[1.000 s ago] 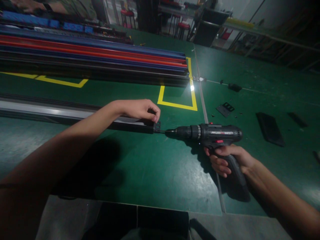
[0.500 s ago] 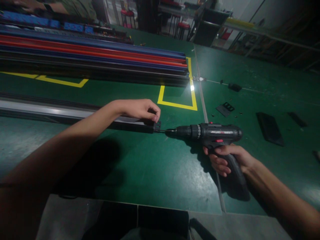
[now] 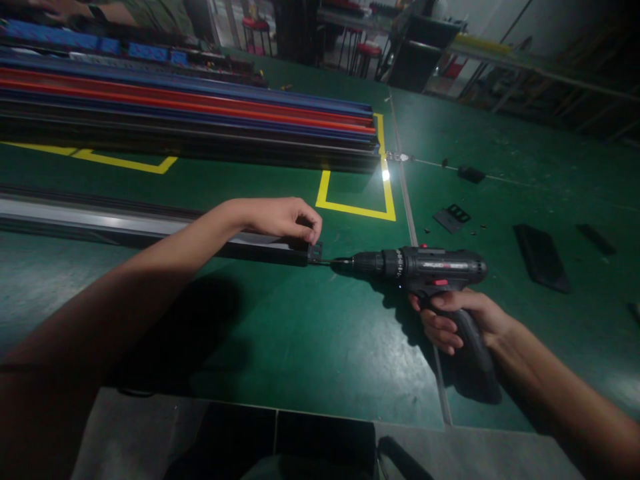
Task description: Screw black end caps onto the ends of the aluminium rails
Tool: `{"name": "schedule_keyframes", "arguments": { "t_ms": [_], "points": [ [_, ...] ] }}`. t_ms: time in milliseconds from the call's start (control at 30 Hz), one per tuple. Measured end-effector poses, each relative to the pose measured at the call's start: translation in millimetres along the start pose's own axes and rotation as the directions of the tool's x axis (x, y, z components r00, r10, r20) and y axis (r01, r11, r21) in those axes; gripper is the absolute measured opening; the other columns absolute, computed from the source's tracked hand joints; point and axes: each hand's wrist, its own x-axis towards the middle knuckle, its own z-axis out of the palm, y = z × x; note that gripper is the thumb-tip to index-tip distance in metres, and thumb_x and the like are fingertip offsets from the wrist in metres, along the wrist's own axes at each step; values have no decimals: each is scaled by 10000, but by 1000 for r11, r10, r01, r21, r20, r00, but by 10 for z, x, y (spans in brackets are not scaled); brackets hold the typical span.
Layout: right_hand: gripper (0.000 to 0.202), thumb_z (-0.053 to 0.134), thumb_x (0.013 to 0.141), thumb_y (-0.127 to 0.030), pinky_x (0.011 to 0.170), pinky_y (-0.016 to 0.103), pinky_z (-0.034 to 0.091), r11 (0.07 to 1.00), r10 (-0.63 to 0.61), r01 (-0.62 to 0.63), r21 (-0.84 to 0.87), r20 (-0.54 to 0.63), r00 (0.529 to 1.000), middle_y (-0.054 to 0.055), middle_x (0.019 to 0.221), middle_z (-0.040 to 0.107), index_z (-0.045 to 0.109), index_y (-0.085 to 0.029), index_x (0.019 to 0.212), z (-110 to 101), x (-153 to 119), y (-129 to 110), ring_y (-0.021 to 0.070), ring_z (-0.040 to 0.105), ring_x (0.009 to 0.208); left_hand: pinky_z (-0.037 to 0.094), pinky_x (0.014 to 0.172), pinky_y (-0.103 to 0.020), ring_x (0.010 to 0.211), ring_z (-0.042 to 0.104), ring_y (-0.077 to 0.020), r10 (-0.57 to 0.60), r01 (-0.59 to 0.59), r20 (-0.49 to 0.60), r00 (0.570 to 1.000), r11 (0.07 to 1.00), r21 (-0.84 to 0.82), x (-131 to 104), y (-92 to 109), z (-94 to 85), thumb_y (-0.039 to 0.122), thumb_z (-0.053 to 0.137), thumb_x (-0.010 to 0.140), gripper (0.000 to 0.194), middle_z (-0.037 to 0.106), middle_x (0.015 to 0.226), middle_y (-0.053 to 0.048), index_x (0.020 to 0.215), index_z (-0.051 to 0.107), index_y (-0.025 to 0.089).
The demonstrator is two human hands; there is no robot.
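Observation:
My right hand (image 3: 455, 320) is wrapped around the handle of a black cordless drill (image 3: 435, 265), its finger at the trigger. The drill points left, and its long bit (image 3: 325, 262) meets the end of a long black and silver profile (image 3: 270, 253) lying on the table. At that same end sits a small black end cap (image 3: 315, 251) with openings in it. My left hand (image 3: 290, 220) rests over the profile's end, thumb and fingers closed on the end cap's upper edge. Where the bit touches, the screw is too small to make out.
Behind lies a stack of long red, blue and black profiles (image 3: 200, 110). To the right are a loose slotted plate (image 3: 451, 218), small screws, and a black block (image 3: 541, 259). Another person's arm (image 3: 113, 13) is at the far left, beside blue parts (image 3: 147, 52).
A small light point now shows beneath the drill's body, near the trigger. Both hands, the drill and the profile hold almost the same positions.

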Motion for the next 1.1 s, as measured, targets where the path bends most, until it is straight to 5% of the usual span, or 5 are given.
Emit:
{"name": "schedule_keyframes", "arguments": {
  "t_ms": [1100],
  "points": [
    [261,679,909,-257,502,240,564,1000,-1,1,-4,-9,1000,-13,608,578,763,-103,1102,8,-11,-11,114,580,478,464,811,-260,873,688,-163,-13,13,-8,1000,1000,-5,0,1,6,359,647,920,203,752,932,-29,922,744,181]
  ]
}}
